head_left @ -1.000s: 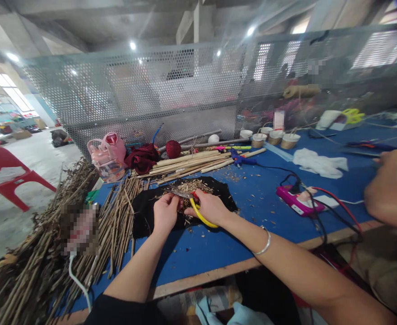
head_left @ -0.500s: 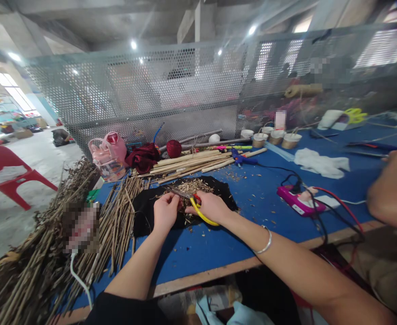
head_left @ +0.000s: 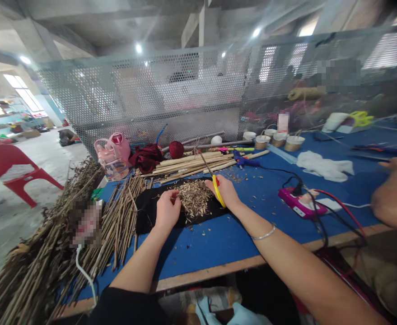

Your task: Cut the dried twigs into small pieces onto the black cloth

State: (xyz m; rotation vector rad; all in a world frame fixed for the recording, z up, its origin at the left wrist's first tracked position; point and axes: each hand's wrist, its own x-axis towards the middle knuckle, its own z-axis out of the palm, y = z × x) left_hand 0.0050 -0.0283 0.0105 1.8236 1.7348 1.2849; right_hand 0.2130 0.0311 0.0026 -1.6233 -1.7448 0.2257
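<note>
Dry stems (head_left: 119,232) lay at left on the table (head_left: 198,250), probably light and brittle. Next, over black cloth (head_left: 147,212), the left hand (head_left: 167,210) curved partly closed beside loose, light-looking chips (head_left: 196,198); whether its grip held anything, I couldn't tell. Farther right, the scissors (head_left: 215,181) pointed away, rigid, likely best held by the yellow handles, where the right hand (head_left: 228,192) had its grip wrapped.

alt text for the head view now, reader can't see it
A person's right hand holds yellow-handled scissors beside a pile of small pieces on black cloth, the left hand at the pile's other side. Brown stalks lie left on the blue table, a purple power strip to the right.
</note>
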